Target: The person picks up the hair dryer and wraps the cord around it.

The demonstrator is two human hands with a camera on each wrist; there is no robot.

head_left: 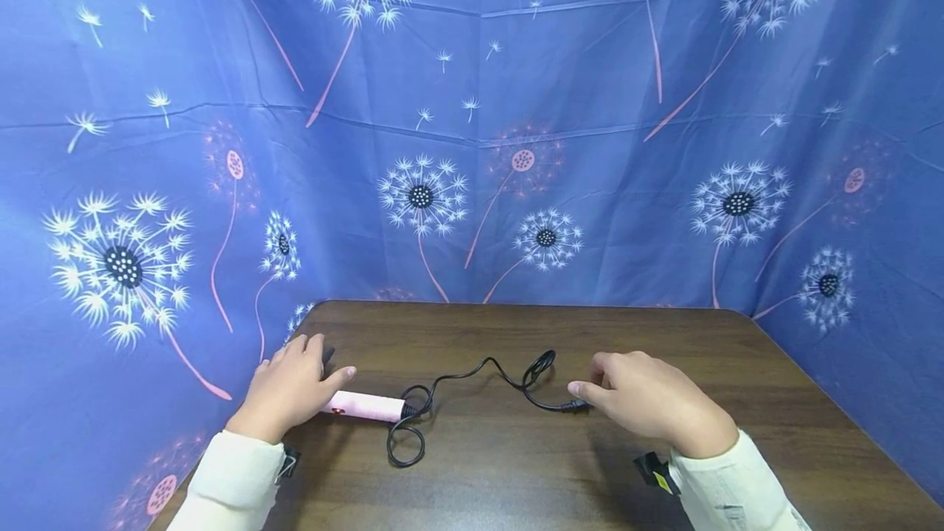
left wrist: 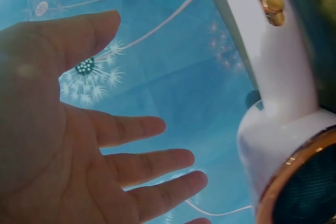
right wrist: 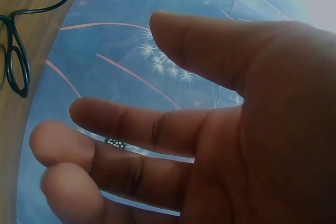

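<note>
A pale pink hair dryer (head_left: 369, 406) lies at the left of the wooden table. Its handle points right, while the head is mostly hidden behind my left hand (head_left: 288, 388) in the head view. In the left wrist view, the dryer (left wrist: 289, 72) shows a gold switch and a gold-ringed dark grille; the left hand (left wrist: 79, 140) is beside it with fingers spread, gripping nothing. My right hand (head_left: 656, 400) hovers by the plug end (head_left: 577, 406) of the black cord. The right wrist view shows that hand (right wrist: 220, 129) with loosely bent fingers and an empty palm.
The cord (head_left: 465, 374) runs rightward from the handle across the table (head_left: 501, 482), with loose loops near the dryer and near the plug. A blue dandelion-print cloth (head_left: 612, 187) hangs around the back and sides of the table.
</note>
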